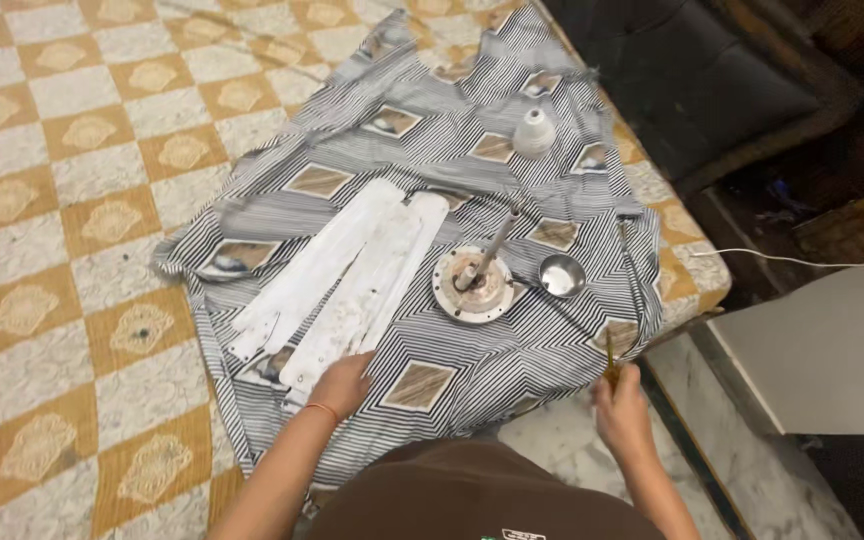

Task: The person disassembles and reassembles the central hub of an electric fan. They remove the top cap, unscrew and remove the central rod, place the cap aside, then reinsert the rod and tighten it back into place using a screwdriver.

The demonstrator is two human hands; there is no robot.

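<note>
On the bed, a striped grey-and-white cloth (472, 360) with brown diamond patches was spread over a checked orange-and-cream bedsheet (72, 200). Laid out on the cloth: white fan blades (352, 270) stacked side by side, angled from upper right to lower left; a round fan motor (472, 285) with its downrod (497, 245) sticking up toward the far side; a shiny metal cup (561, 275) just right of the motor; a white cone-shaped canopy cover (534, 132) further back, well apart from the rest. A thin white cable (792, 260) ran across the dark area right of the bed. A pale grey panel (832, 350) sat at the right edge, marble floor (552, 440) below.

Nothing stood between the hands and the parts.

Left hand (340, 385), orange thread at the wrist, lay palm down with fingers resting on the near end of the fan blades, touching them, not gripping. Motor lay up and to the right of it, near but apart.

Right hand (622, 410) was at the cloth's near right edge, closed around a thin yellowish-handled tool (610, 362), likely a screwdriver, shaft pointing up toward the cloth. Tool type could not be told for sure. Metal cup and motor sat up and left of that hand, apart.
</note>
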